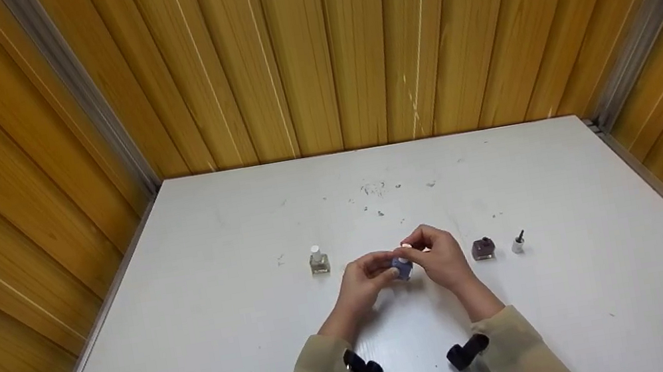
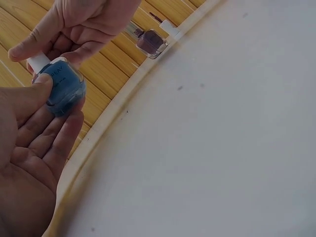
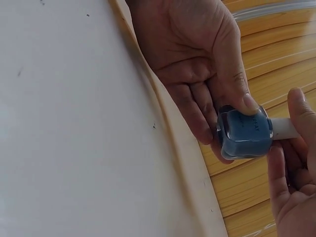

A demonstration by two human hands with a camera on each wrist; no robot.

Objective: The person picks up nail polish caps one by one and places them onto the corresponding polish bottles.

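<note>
A blue nail polish bottle (image 1: pixel 402 268) is up between both hands above the white table. My left hand (image 1: pixel 361 283) grips its glass body, thumb on the lettered front in the left wrist view. The fingers of my right hand (image 1: pixel 443 259) pinch the white cap (image 3: pixel 284 128), which sits on the bottle's neck. To the right stands a dark purple nail polish bottle (image 1: pixel 483 249) with no cap on. Beside it, a white cap (image 1: pixel 518 245) stands with its brush pointing up. A clear nail polish bottle (image 1: pixel 319 263), white cap on, stands left of the hands.
The white table (image 1: pixel 200 289) has small dark specks and chips toward its far middle. Wood-patterned panels (image 1: pixel 295 50) rise along its back and both sides, with grey metal strips in the corners. A black wrist camera (image 1: pixel 366 370) is strapped at each sleeve.
</note>
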